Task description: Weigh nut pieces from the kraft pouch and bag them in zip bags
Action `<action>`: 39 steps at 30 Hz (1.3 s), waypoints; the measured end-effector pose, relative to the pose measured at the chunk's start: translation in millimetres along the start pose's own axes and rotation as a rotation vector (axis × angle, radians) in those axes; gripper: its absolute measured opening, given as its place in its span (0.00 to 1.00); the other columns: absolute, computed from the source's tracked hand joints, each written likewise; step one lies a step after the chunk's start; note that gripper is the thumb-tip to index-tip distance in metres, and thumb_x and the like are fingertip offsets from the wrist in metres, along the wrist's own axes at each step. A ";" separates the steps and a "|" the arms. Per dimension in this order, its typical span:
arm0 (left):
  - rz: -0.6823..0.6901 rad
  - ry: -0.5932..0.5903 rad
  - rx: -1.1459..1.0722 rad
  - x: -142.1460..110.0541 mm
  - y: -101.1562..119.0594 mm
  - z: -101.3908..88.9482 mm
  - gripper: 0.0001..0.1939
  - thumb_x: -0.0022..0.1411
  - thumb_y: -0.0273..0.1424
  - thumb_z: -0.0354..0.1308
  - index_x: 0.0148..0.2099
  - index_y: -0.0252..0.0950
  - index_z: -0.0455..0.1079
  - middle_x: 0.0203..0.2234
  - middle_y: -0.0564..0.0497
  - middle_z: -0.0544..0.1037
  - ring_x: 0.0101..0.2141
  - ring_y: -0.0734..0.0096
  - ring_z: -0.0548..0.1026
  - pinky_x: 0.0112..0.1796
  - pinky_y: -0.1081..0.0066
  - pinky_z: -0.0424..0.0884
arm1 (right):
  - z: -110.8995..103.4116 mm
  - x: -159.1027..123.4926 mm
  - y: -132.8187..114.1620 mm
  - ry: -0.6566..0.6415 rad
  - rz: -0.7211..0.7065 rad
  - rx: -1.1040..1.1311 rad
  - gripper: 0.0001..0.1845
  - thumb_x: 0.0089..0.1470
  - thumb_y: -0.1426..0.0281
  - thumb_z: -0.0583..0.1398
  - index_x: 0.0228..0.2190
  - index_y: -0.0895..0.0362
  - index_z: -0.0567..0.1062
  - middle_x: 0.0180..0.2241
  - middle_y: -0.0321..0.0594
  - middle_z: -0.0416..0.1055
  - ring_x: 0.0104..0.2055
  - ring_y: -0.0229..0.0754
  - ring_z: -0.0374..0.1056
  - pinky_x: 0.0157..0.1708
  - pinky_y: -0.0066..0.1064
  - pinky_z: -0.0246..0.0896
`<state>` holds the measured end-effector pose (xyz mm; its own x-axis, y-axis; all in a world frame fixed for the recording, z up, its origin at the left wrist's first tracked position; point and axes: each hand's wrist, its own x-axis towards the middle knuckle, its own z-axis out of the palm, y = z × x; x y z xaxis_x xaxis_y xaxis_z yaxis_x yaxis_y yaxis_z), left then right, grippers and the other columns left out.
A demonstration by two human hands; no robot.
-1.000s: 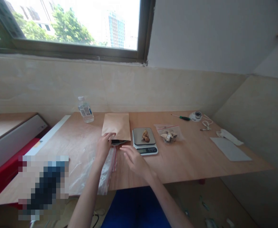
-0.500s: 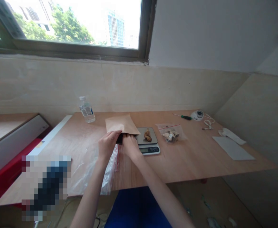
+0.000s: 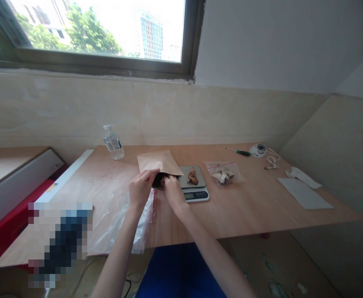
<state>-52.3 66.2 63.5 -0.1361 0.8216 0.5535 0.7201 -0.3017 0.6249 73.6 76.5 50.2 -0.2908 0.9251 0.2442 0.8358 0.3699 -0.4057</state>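
A brown paper bag [image 3: 159, 161] lies on the table with its dark mouth facing me. My left hand [image 3: 140, 186] pinches the left edge of that mouth. My right hand [image 3: 172, 189] reaches into the opening at its right side; its fingertips are partly hidden inside, so what they hold, if anything, does not show. Just right of the bag is a kitchen scale [image 3: 202, 195], its left part covered by the bag and my hand. Brown dried pieces, perhaps mushroom [image 3: 193, 177], rest on its plate. Clear zip bags [image 3: 142, 227] lie flat under and beside my left forearm.
A zip bag of pale dried slices [image 3: 224, 176] lies right of the scale. Farther right are a screwdriver [image 3: 242, 153], a small white camera [image 3: 258, 150] with cable, and a white sheet [image 3: 304, 193]. A clear bottle [image 3: 113, 144] stands at the back left. A pixelated patch covers the front left.
My right hand has drawn back slightly toward the right within the bag's mouth, and more of the dark opening shows. My left hand keeps its place on the edge.
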 end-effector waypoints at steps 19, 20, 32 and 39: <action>-0.055 -0.008 -0.011 15.7 4.7 -9.6 0.09 0.59 0.38 0.56 0.37 0.45 0.77 0.31 0.56 0.81 0.28 0.73 0.77 0.30 0.77 0.67 | 2.7 -29.8 77.7 0.457 -0.019 0.307 0.09 0.59 0.72 0.53 0.32 0.58 0.73 0.38 0.47 0.72 0.44 0.45 0.68 0.45 0.38 0.63; -0.058 -0.008 -0.011 15.6 4.8 -9.6 0.09 0.58 0.38 0.56 0.37 0.45 0.77 0.32 0.56 0.81 0.28 0.73 0.77 0.30 0.76 0.67 | 5.0 -23.5 79.4 0.439 -0.018 0.278 0.10 0.58 0.72 0.52 0.32 0.58 0.73 0.39 0.48 0.72 0.45 0.46 0.68 0.46 0.40 0.63; -0.100 -0.009 -0.098 10.6 3.0 -7.1 0.09 0.58 0.38 0.56 0.37 0.44 0.77 0.33 0.55 0.81 0.29 0.71 0.78 0.31 0.75 0.70 | 5.4 -30.3 -5.8 0.303 -0.311 0.211 0.16 0.60 0.77 0.48 0.42 0.59 0.73 0.42 0.47 0.71 0.48 0.45 0.66 0.50 0.37 0.62; -0.102 -0.028 -0.113 2.9 4.1 -7.2 0.09 0.59 0.36 0.55 0.38 0.44 0.77 0.33 0.56 0.81 0.29 0.72 0.78 0.31 0.76 0.70 | 7.1 9.4 -21.7 -0.009 -0.012 0.018 0.22 0.54 0.85 0.48 0.46 0.64 0.72 0.44 0.56 0.73 0.45 0.51 0.70 0.43 0.39 0.67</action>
<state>-54.6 63.9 71.6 -0.1846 0.8637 0.4690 0.6219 -0.2669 0.7362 49.3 77.8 55.0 -0.3049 0.9213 0.2414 0.8238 0.3823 -0.4186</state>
